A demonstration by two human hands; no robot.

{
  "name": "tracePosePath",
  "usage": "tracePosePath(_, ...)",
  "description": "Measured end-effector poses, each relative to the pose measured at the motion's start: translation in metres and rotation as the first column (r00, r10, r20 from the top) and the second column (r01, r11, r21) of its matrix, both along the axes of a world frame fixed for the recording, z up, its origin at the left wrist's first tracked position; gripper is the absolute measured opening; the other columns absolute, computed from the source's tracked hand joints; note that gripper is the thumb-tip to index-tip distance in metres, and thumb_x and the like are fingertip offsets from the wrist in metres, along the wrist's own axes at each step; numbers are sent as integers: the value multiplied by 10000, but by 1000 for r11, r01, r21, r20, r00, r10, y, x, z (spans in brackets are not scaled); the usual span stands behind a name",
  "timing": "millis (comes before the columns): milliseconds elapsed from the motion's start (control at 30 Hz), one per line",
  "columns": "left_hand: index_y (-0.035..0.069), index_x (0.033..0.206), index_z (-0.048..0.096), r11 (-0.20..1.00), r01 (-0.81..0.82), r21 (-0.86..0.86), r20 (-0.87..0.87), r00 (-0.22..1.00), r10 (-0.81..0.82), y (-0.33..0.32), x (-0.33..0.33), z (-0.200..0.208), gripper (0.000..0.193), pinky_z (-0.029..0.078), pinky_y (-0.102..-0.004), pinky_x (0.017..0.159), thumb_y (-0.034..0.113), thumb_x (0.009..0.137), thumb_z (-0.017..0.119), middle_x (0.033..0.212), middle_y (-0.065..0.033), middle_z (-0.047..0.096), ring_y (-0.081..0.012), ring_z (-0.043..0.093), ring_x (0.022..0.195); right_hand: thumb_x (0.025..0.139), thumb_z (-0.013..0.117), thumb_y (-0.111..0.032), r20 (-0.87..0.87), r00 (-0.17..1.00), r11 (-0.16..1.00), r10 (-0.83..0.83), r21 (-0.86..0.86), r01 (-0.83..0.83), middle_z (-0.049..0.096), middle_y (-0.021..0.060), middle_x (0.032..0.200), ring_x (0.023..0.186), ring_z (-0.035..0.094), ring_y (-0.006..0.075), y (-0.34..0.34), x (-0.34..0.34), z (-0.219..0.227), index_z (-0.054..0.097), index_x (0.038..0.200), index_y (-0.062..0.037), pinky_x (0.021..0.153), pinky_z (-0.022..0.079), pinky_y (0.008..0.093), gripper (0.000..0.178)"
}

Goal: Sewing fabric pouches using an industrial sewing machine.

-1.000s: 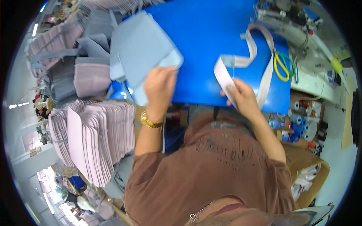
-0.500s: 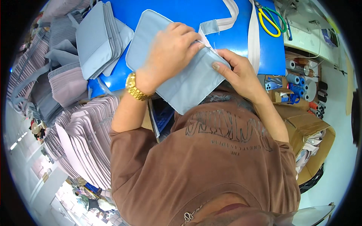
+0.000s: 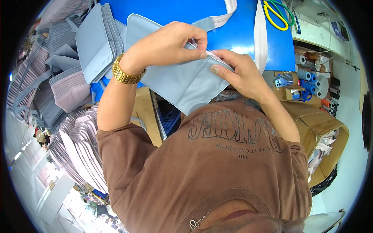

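Note:
A flat grey-blue fabric panel (image 3: 176,83) with rounded corners and a seam across it lies slantwise over the table's near edge, its lower corner against my shirt. My left hand (image 3: 171,44), wearing a gold watch on the wrist, is closed with thumb and forefinger pinched at the panel's upper edge. Close by, my right hand (image 3: 237,72) grips the same edge, thumb on top and fingers behind. A thin whitish strip shows at the edge between both hands; what it is cannot be made out.
On the blue table (image 3: 237,39) lie a pale strap (image 3: 261,42) and yellow-and-green-handled scissors (image 3: 278,17). Stacked grey-blue panels (image 3: 93,42) stand at the left, above pinkish stacks (image 3: 83,145). Thread spools (image 3: 307,83) and an open cardboard box (image 3: 322,136) are at the right.
My left hand has shifted left and down, and its wrist has turned, the fingertips now pinching the edge nearer my right hand. The panel has moved slightly left. My right hand has barely moved.

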State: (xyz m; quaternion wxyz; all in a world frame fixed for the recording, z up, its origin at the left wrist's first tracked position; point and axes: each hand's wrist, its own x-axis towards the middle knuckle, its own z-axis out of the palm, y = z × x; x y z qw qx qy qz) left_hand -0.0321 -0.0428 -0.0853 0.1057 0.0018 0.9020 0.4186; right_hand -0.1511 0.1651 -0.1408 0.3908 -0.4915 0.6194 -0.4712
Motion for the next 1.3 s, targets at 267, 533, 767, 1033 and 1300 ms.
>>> tracePosePath(267, 4, 861, 659, 991, -130, -15, -54, 990, 129, 5, 5, 1, 148, 455, -264, 647, 134, 873, 729, 778, -35, 617, -109, 555, 715, 937, 676, -293, 6, 999, 995, -37, 92, 36, 700, 85, 776, 627, 598, 152, 0, -1, 2, 727, 1099, -40, 560, 439, 300, 305)
tracePosePath(533, 14, 928, 697, 995, -88, -38, -143, 986, 82, 4, 8, -4, 124, 467, -292, 685, 132, 892, 705, 862, -59, 648, -165, 585, 768, 937, 675, -296, -25, 999, 995, -26, 92, 28, 706, 85, 776, 613, 598, 151, 0, 0, 1, 737, 1101, -56, 543, 432, 298, 298)
tracePosePath(767, 21, 935, 689, 995, -31, -97, -187, 982, 12, 9, 3, 3, 146, 449, -319, 658, 162, 901, 702, 825, -81, 616, -204, 569, 738, 967, 621, -256, -69, 991, 992, 114, 69, -109, 548, 145, 636, 543, 515, 237, -13, -14, 17, 673, 909, -14, 530, 382, 366, 254)
tracePosePath(1033, 51, 924, 658, 966, 96, -239, 103, 992, -73, -50, -20, 49, 256, 431, -252, 557, 305, 958, 669, 771, -11, 593, -108, 514, 636, 984, 591, -224, -263, 962, 997, 77, 40, -69, 471, 184, 636, 568, 445, 357, -10, -34, 50, 564, 800, -11, 531, 373, 398, 283)
tracePosePath(1300, 46, 1022, 730, 977, 62, -203, -101, 991, -84, -86, -59, 51, 239, 453, -243, 613, 259, 989, 627, 883, -14, 640, -101, 555, 724, 983, 595, -213, -237, 971, 998, -39, 30, 48, 456, 169, 627, 555, 426, 342, -11, -71, 46, 553, 808, -16, 518, 362, 387, 267)
